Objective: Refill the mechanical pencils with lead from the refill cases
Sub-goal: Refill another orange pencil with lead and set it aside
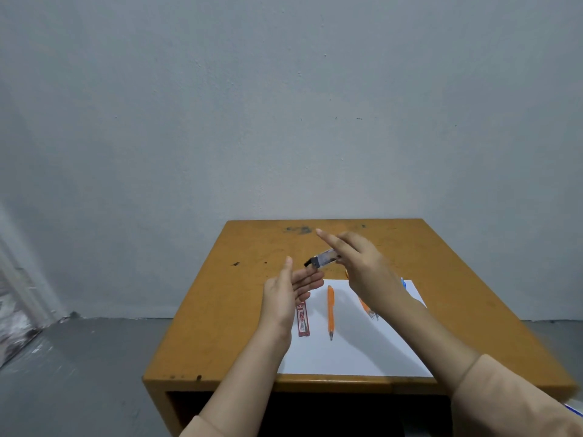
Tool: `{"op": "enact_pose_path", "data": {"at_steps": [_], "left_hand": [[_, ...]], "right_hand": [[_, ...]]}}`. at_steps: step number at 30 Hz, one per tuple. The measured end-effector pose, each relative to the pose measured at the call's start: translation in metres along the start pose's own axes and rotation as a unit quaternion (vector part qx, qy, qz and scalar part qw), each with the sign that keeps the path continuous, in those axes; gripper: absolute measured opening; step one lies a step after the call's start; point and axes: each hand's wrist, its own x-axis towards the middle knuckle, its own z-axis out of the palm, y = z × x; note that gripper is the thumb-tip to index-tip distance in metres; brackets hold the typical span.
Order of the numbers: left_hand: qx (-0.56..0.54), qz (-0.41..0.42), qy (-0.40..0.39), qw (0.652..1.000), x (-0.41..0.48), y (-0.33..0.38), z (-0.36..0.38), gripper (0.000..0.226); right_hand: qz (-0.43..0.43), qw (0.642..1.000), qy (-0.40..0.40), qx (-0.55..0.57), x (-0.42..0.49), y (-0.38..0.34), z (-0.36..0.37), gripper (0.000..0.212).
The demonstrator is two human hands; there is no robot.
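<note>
Orange table (220, 294) carried a white sheet (356, 351). Right hand (362, 266) pinched a clear refill case (325, 258), black cap end tilted down-left. Left hand (290, 294) was open and held nothing, palm just under the cap. On the sheet: one orange pencil (330, 310) lying free, a second pencil (364, 305) partly hidden behind the right wrist, red refill case (303, 320) at the left edge.
</note>
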Motion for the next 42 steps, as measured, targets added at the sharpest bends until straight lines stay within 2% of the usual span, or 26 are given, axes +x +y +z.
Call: {"op": "enact_pose_path", "data": {"at_steps": [8,12,13,18,22,25,34,42], "left_hand": [[-0.037,-0.026,-0.004,0.999,0.002,0.004,-0.001,0.054],[-0.050,-0.043,-0.003,0.998,0.003,0.006,0.000,0.055],[-0.050,-0.049,-0.003,0.998,0.004,0.006,0.000,0.055],[-0.075,-0.071,-0.002,0.995,0.003,0.008,0.000,0.055],[-0.070,-0.073,-0.003,0.995,0.002,0.009,-0.001,0.050],[-0.057,-0.067,-0.004,0.996,0.002,0.009,-0.001,0.039],[-0.029,-0.068,0.028,0.997,0.001,0.013,-0.001,0.014],[-0.005,-0.051,0.058,0.997,-0.001,0.017,-0.004,0.014]], "right_hand": [[-0.052,0.998,-0.017,-0.032,0.004,0.003,-0.007,0.089],[-0.099,0.993,-0.007,-0.067,0.005,0.008,-0.008,0.059],[-0.101,0.993,-0.012,-0.068,0.005,0.009,-0.008,0.058],[-0.088,0.994,-0.023,-0.058,0.005,0.008,-0.010,0.080],[-0.070,0.996,-0.024,-0.048,0.001,0.011,-0.006,0.067],[-0.048,0.998,-0.028,-0.035,-0.002,0.010,-0.004,0.061],[-0.030,0.999,-0.025,-0.014,-0.005,0.006,-0.003,0.055],[-0.029,0.999,-0.015,-0.011,-0.004,0.007,-0.004,0.048]]}}
